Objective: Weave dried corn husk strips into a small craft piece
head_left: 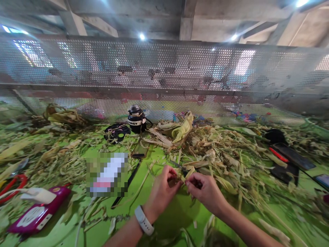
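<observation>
Both my hands meet over a green table point(177, 212). My left hand point(162, 190), with a white band on the wrist, has its fingers curled and pinches a strip of dry corn husk point(185, 173). Close beside it, my right hand point(205, 190) pinches the same strip from the other side. Dark scissors point(178, 166) lie just beyond my fingertips, touching neither hand as far as I can see. A heap of dry husks point(218, 154) spreads out behind and to the right of my hands.
A black jar point(136, 119) and a black lid point(117, 132) stand at the back by a perforated metal screen point(164, 68). A magenta device point(38, 211) and red-handled tool point(11, 187) lie left. Phones point(293, 156) and dark cases lie right. A phone point(140, 150) and pen lie centre.
</observation>
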`<state>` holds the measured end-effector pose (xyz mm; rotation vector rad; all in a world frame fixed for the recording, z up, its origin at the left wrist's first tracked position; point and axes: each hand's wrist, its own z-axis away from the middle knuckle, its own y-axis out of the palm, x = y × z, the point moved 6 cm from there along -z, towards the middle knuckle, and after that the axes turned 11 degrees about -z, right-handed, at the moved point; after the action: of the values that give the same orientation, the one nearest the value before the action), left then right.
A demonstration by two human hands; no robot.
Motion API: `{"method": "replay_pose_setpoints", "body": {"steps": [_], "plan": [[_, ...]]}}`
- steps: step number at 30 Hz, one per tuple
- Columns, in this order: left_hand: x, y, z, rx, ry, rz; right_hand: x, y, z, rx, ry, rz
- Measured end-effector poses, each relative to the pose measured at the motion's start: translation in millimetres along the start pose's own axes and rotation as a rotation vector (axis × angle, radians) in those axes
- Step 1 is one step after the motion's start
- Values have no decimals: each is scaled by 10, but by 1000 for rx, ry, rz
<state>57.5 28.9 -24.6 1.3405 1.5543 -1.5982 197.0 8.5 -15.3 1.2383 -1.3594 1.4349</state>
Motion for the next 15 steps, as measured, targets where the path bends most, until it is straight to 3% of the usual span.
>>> {"method": "replay_pose_setpoints", "body": {"steps": [9,15], "plan": [[-66,35,61,21,26,-82,-33,39,7,21,11,-44],[-77,48,65,27,53,-73,3,2,3,-42,-108,-52]]}}
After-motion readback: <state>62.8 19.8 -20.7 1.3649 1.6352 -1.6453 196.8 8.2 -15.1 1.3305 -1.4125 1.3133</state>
